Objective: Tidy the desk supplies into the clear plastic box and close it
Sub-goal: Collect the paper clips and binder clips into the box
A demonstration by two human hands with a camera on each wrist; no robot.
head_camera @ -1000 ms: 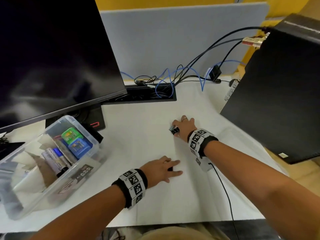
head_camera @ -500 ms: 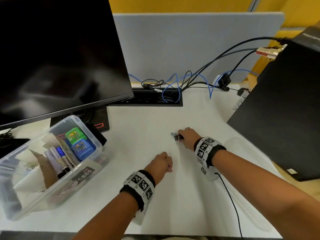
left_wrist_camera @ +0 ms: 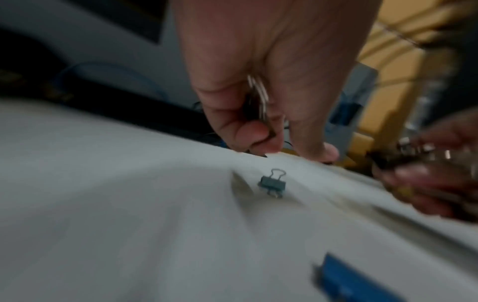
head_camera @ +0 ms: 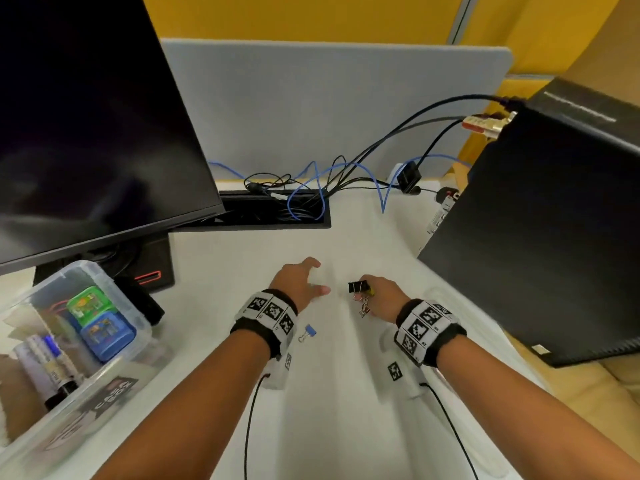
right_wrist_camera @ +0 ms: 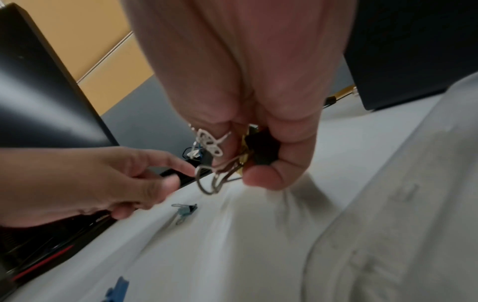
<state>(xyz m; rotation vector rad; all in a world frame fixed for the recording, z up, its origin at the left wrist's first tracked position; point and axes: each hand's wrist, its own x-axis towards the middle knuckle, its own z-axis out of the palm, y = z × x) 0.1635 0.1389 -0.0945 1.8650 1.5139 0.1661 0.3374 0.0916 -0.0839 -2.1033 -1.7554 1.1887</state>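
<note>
The right hand is gripping a bunch of binder clips, fingers curled tight round them: there's a black one sticking out toward the left hand, a bit of yellow behind it, and silver wire handles dangling below. The exact count in that fist is hard to make out, since the palm is covering most of them.

The left hand is hovering over the white desk with fingers curled, and the left wrist view is showing a dark clip with silver handles pinched in them, though it's blurry.

One small blue binder clip is lying loose on the desk, just beside the left wrist and apart from both hands.

The clear plastic box is sitting open at the far left under the monitor, well apart from the hands, with markers and green and blue cases inside. Its near edge is getting cut off by the frame.
</note>
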